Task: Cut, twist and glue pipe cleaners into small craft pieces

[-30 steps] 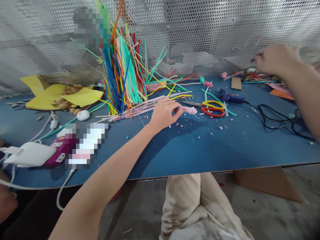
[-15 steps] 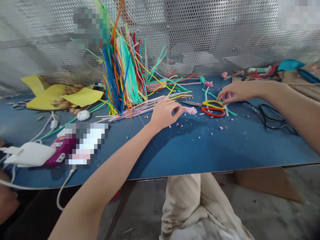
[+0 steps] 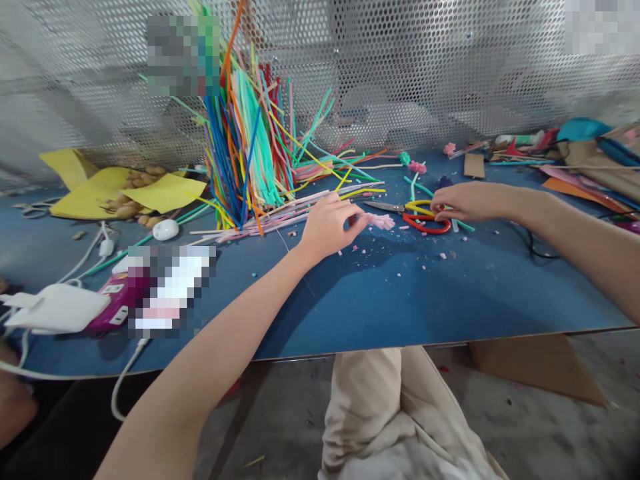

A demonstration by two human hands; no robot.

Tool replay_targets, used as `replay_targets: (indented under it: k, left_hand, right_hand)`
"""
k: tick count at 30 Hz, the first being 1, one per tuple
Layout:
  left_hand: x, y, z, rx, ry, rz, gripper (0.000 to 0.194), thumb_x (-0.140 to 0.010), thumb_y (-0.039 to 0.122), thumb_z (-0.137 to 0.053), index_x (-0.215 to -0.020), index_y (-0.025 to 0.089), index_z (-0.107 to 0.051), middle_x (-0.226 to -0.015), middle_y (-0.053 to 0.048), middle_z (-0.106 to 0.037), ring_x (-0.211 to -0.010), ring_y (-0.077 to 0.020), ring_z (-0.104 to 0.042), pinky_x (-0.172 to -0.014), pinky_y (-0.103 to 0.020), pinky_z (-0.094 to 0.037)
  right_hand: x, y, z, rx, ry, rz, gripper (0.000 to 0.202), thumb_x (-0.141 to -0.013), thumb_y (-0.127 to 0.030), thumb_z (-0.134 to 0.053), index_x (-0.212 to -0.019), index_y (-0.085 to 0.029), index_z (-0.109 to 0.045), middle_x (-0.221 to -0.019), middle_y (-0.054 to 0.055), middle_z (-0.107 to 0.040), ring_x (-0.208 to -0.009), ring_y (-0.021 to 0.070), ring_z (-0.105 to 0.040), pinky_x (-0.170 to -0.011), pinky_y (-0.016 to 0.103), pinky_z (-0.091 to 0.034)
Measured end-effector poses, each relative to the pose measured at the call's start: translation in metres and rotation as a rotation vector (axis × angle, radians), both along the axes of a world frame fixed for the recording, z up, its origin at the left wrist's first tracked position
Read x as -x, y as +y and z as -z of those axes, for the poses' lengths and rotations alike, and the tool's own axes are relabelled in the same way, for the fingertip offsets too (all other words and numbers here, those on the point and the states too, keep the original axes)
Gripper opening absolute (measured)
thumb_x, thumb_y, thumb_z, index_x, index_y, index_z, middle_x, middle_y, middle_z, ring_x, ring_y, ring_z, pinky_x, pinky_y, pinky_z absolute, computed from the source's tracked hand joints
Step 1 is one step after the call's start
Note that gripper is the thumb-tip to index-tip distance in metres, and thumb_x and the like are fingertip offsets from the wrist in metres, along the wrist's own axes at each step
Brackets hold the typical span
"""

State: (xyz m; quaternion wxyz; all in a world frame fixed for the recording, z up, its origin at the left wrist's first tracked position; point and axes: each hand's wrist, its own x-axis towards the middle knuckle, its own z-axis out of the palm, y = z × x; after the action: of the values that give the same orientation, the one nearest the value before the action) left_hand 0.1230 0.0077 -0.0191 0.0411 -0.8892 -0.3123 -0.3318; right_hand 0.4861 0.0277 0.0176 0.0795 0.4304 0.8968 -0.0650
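Observation:
Between thumb and fingers, my left hand [image 3: 334,229] pinches a fuzzy pink piece [image 3: 383,222] above the blue table [image 3: 350,313]. Scissors [image 3: 426,226] with one yellow and one red handle lie to its right, blades pointing left. Over their handles is my right hand [image 3: 453,202], fingers curled down at the handles; how firmly they hold is hard to see. Pink and white fuzzy stems [image 3: 295,215] lie behind and left of my left hand. Small pink clippings are scattered below the pink piece.
Upright bundles of coloured stems [image 3: 257,147] stand before a perforated metal panel [image 3: 390,73]. At the left are yellow sheets [image 3: 95,193], a phone [image 3: 175,287], a purple power strip [image 3: 120,300] and white cables. Coloured sheets and a black cable lie right.
My right hand has moved slightly down and its fingers have closed in over the scissors' handles. My left hand keeps the pink piece in nearly the same place.

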Motion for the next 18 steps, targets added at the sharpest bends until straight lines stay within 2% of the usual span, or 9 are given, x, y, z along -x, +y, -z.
replay_targets:
  k: [4,11,15,18]
  left_hand:
    - [0.000,0.000,0.000,0.000,0.002,-0.003,0.042,-0.101,0.050,-0.046,-0.092,0.021,-0.075,-0.086,-0.004,-0.076,-0.081,-0.0191,-0.062,-0.088,-0.040,-0.042]
    - [0.000,0.000,0.000,-0.009,0.000,-0.003,0.037,-0.101,0.046,-0.049,-0.093,0.021,-0.075,-0.085,-0.004,-0.076,-0.084,-0.0194,-0.064,-0.086,-0.039,-0.044]
    - [0.000,0.000,0.000,-0.008,0.000,-0.002,0.037,-0.101,0.046,-0.048,-0.093,0.022,-0.075,-0.084,-0.003,-0.075,-0.083,-0.0196,-0.064,-0.086,-0.040,-0.045]
    - [0.000,0.000,0.000,-0.010,0.002,-0.009,0.036,-0.101,0.046,-0.048,-0.094,0.023,-0.075,-0.085,-0.003,-0.075,-0.084,-0.0194,-0.064,-0.088,-0.040,-0.044]
  right_hand:
    - [-0.004,0.001,-0.008,-0.107,0.081,-0.005,0.028,-0.099,-0.044,-0.042,-0.092,-0.022,-0.058,-0.098,0.010,-0.065,-0.080,0.0220,-0.056,-0.072,0.036,-0.041]
    - [0.000,-0.002,-0.040,-0.267,0.184,0.063,0.022,-0.097,-0.042,-0.045,-0.095,-0.022,-0.054,-0.091,0.009,-0.064,-0.080,0.0229,-0.057,-0.073,0.037,-0.042]
    - [0.007,-0.015,-0.057,-0.412,0.342,0.032,0.014,-0.095,-0.038,-0.050,-0.097,-0.025,-0.054,-0.105,0.011,-0.066,-0.097,0.0279,-0.060,-0.086,0.044,-0.045]
    - [0.012,-0.025,-0.067,-0.460,0.573,0.144,0.011,-0.094,-0.038,-0.056,-0.096,-0.028,-0.055,-0.112,0.006,-0.070,-0.098,0.0255,-0.063,-0.090,0.045,-0.048]
